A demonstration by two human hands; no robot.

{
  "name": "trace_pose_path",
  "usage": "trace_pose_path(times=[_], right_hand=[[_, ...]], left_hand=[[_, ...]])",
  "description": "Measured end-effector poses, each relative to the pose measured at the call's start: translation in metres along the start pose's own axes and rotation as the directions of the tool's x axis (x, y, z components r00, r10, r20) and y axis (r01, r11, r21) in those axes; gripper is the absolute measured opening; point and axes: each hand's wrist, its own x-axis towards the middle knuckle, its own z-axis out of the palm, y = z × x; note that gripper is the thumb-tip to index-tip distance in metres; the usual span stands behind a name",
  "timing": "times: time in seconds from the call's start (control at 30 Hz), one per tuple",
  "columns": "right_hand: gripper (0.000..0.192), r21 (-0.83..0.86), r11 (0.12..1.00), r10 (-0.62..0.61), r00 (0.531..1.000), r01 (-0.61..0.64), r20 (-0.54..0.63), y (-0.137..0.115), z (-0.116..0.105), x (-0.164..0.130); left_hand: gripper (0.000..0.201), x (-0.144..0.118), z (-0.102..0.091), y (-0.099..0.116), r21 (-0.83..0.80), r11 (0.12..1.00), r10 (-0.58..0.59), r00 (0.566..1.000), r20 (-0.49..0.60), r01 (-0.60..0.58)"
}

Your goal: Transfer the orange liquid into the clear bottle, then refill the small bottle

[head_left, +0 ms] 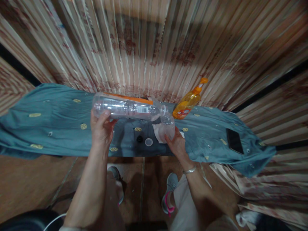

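Clear plastic bottle [125, 107] lies horizontal at frame centre, left hand [101, 128] gripping its base, mouth over small bottle [168, 125] in right hand [176, 142].

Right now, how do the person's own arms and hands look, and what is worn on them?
Both forearms are bare, with no sleeves visible down to the hands. The left hand has no ring or band that can be seen. The right hand has a thin silver-coloured bracelet around the wrist. No gloves or watch are visible. At the bottom left edge, a pale strip may be clothing, but it is unclear.
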Motion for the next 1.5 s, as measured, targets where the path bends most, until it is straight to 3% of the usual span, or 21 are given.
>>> trace_pose_path(times=[0.13,0.43,0.83,1.5], right_hand=[[0.066,-0.007,1.0,0.008,1.0,-0.008,0.004,-0.0002,0.0004,0.0002],[0.067,-0.015,1.0,0.02,1.0,-0.02,0.009,-0.0001,0.0014,0.0005],[0.066,-0.006,1.0,0.023,1.0,-0.023,0.002,-0.0007,0.0009,0.0003],[0.067,-0.003,1.0,0.022,1.0,-0.022,0.003,0.0,0.0005,0.001]], left_hand=[[0.037,0.0005,-0.0017,-0.0005,0.013,1.0,0.001,1.0,0.025,-0.001],[0.043,0.001,0.0048,0.0007,-0.053,0.999,-0.007,0.998,-0.065,0.004],[0.037,0.0035,-0.0025,-0.0036,-0.029,0.999,0.021,1.0,0.006,-0.021],[0.042,0.0012,0.0019,-0.0008,-0.03,0.999,-0.012,1.0,-0.024,0.011]])
